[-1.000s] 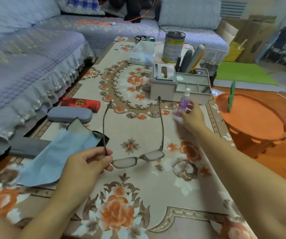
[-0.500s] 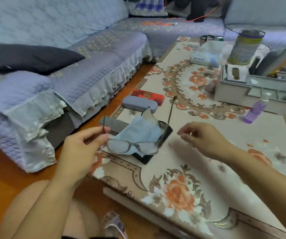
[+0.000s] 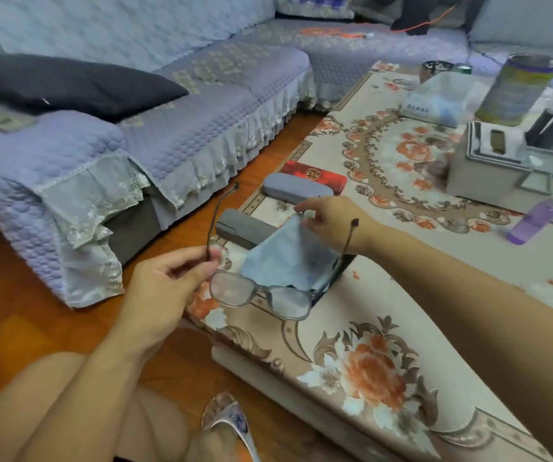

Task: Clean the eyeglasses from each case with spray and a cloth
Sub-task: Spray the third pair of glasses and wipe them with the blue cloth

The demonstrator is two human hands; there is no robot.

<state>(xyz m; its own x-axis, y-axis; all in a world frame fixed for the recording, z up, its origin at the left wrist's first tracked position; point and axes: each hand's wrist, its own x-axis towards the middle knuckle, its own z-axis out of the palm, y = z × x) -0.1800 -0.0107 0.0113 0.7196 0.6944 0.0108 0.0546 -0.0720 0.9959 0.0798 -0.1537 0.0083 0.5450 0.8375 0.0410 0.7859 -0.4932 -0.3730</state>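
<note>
My left hand (image 3: 168, 281) pinches the left temple of a pair of grey-framed eyeglasses (image 3: 261, 295), held above the table's left edge with the temples unfolded. My right hand (image 3: 331, 221) pinches the top corner of a light blue cloth (image 3: 281, 258), which lies over an open dark case (image 3: 245, 228). A closed grey case (image 3: 295, 188) and a red case (image 3: 315, 176) lie just behind. The purple spray bottle (image 3: 531, 221) stands at the right.
The floral-covered table (image 3: 385, 328) carries a grey organiser box (image 3: 488, 171), a tissue pack (image 3: 435, 101) and a tall tin (image 3: 518, 88) at the back. A lilac sofa (image 3: 168, 128) with a dark cushion (image 3: 68, 85) runs along the left, across a strip of wooden floor.
My right hand left the spray bottle standing on the table, crossed to the left and took hold of the cloth's corner. The view swung left; my left hand still holds the glasses.
</note>
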